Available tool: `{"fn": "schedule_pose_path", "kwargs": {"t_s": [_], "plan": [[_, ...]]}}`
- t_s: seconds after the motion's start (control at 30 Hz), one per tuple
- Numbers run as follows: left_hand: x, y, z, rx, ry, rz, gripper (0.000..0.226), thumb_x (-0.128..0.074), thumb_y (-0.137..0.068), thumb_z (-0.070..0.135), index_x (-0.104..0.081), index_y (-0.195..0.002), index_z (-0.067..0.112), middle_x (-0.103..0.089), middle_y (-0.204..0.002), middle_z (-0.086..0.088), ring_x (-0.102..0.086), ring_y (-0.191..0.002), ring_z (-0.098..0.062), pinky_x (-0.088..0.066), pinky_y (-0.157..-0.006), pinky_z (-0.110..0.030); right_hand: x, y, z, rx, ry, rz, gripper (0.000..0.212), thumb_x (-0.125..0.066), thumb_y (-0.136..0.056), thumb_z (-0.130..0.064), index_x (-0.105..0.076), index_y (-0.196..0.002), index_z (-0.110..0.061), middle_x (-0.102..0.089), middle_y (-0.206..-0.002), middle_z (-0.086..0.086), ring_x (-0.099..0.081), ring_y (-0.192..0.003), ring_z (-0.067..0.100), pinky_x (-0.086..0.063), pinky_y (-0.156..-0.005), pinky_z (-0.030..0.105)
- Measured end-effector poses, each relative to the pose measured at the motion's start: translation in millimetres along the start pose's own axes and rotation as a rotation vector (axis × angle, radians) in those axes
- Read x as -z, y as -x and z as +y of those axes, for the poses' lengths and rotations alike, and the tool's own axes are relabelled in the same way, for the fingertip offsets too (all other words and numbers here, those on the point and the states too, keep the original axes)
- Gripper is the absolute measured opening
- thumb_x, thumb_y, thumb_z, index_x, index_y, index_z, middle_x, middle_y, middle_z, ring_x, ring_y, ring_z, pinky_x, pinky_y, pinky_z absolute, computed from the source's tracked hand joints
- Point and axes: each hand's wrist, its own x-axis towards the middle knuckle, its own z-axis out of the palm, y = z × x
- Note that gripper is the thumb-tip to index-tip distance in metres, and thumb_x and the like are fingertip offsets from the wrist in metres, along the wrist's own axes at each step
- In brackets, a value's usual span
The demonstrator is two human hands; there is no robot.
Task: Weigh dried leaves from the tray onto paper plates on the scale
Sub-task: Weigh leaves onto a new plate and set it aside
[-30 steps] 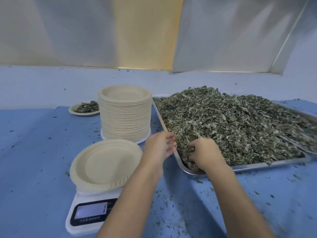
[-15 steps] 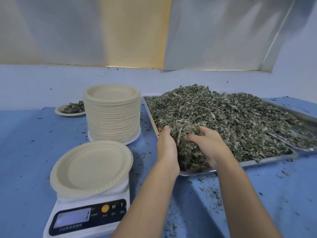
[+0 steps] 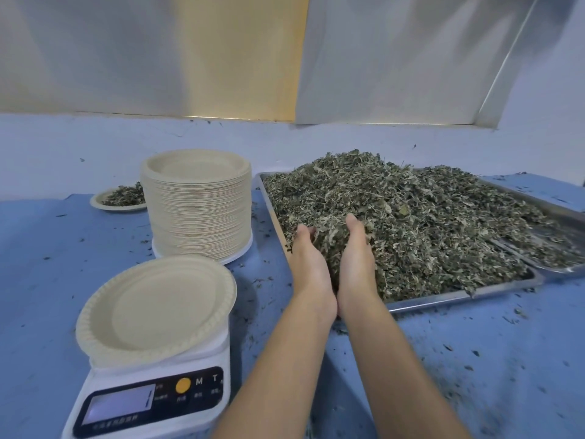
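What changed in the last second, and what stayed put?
The left hand and right hand, apart at the near edge of the tray before, have come together and lifted a scoop of leaves between their palms. The plate on the scale remains empty; the stack has not moved.

Blue tabletop (image 3: 47,280), pale wall (image 3: 95,147) behind it, silver panels (image 3: 395,58) above, yellow panel (image 3: 240,58) between them.

Front of the scale (image 3: 152,397): letters "M" and "T" right of the orange button (image 3: 183,385). Tiny print beneath them and the display (image 3: 118,407) are too blurred to read.
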Motion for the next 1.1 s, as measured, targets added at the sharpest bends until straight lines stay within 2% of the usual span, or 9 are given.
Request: {"fn": "schedule_pose_path", "kwargs": {"t_s": [0.07,0.2,0.27,0.43,0.67,0.73,0.83,1.0,1.1], "plan": [[1,2,2,-0.004,-0.028,0.018,0.033,-0.044,-0.095,0.050,-0.063,-0.108,0.027,-0.058,-0.126,-0.002,-0.055,-0.116,-0.024,-0.044,-0.099,-0.047,-1,3,2,0.022,-0.021,0.031,0.034,-0.056,-0.088,-0.048,-0.051,-0.105,-0.020,-0.057,-0.087,-0.007,-0.056,-0.076,0.010,-0.041,-0.060,0.026],[3,10,7,0.013,-0.035,0.000,0.044,-0.047,-0.094,0.049,-0.050,-0.133,0.029,-0.049,-0.138,0.002,-0.047,-0.126,-0.022,-0.038,-0.106,-0.045,-4,8,1,0.010,-0.049,0.028,0.028,-0.056,-0.089,-0.035,-0.058,-0.110,-0.017,-0.063,-0.094,0.000,-0.063,-0.088,0.021,-0.050,-0.071,0.031],[3,13,10,0.011,-0.037,-0.001,0.043,-0.047,-0.094,0.048,-0.050,-0.132,0.029,-0.049,-0.137,0.003,-0.047,-0.126,-0.021,-0.039,-0.106,-0.045,-5,11,-1,0.009,-0.051,0.025,0.026,-0.056,-0.088,-0.033,-0.058,-0.110,-0.018,-0.062,-0.094,0.000,-0.062,-0.087,0.020,-0.050,-0.070,0.030],[1,24,25,-0.004,0.000,-0.044,0.036,-0.049,-0.094,0.046,-0.054,-0.125,0.029,-0.056,-0.120,0.007,-0.054,-0.115,-0.020,-0.044,-0.100,-0.044,-12,18,-8,0.021,-0.110,-0.011,0.029,-0.057,-0.086,-0.034,-0.062,-0.110,-0.018,-0.066,-0.110,0.010,-0.064,-0.100,0.030,-0.053,-0.087,0.041],[12,35,58,-0.058,0.072,-0.102,0.042,-0.051,-0.090,0.049,-0.060,-0.124,0.026,-0.060,-0.126,0.003,-0.055,-0.117,-0.021,-0.044,-0.100,-0.043,-40,46,-24,0.097,-0.157,-0.108,0.013,-0.058,-0.087,-0.031,-0.061,-0.097,-0.024,-0.071,-0.080,-0.001,-0.070,-0.074,0.018,-0.054,-0.061,0.027],[22,40,72,-0.082,0.135,-0.106,0.038,-0.050,-0.091,0.046,-0.064,-0.118,0.023,-0.067,-0.116,0.001,-0.063,-0.108,-0.020,-0.050,-0.094,-0.040,-54,57,-26,0.103,-0.146,-0.142,0.005,-0.059,-0.087,-0.030,-0.059,-0.089,-0.026,-0.068,-0.073,-0.004,-0.069,-0.069,0.015,-0.052,-0.057,0.025],[42,49,93,-0.126,0.193,-0.067,0.031,-0.053,-0.091,0.044,-0.071,-0.095,0.019,-0.075,-0.089,0.001,-0.071,-0.085,-0.018,-0.056,-0.078,-0.033,-78,72,-22,0.091,-0.145,-0.200,0.006,-0.059,-0.087,-0.028,-0.061,-0.089,-0.023,-0.068,-0.076,-0.001,-0.068,-0.062,0.013,-0.052,-0.050,0.023],[85,49,118,-0.188,0.249,-0.012,0.035,-0.051,-0.090,0.047,-0.071,-0.099,0.019,-0.074,-0.093,-0.001,-0.070,-0.087,-0.019,-0.054,-0.076,-0.031,-119,96,1,0.015,-0.150,-0.297,0.014,-0.059,-0.087,-0.025,-0.063,-0.099,-0.017,-0.071,-0.083,0.006,-0.068,-0.062,0.016,-0.050,-0.045,0.020],[109,47,126,-0.222,0.269,0.055,0.041,-0.051,-0.088,0.053,-0.070,-0.102,0.020,-0.074,-0.095,-0.001,-0.070,-0.089,-0.019,-0.054,-0.078,-0.032,-136,106,18,-0.004,-0.147,-0.346,0.019,-0.059,-0.087,-0.023,-0.062,-0.105,-0.015,-0.072,-0.092,0.007,-0.070,-0.078,0.021,-0.054,-0.052,0.023]]}}
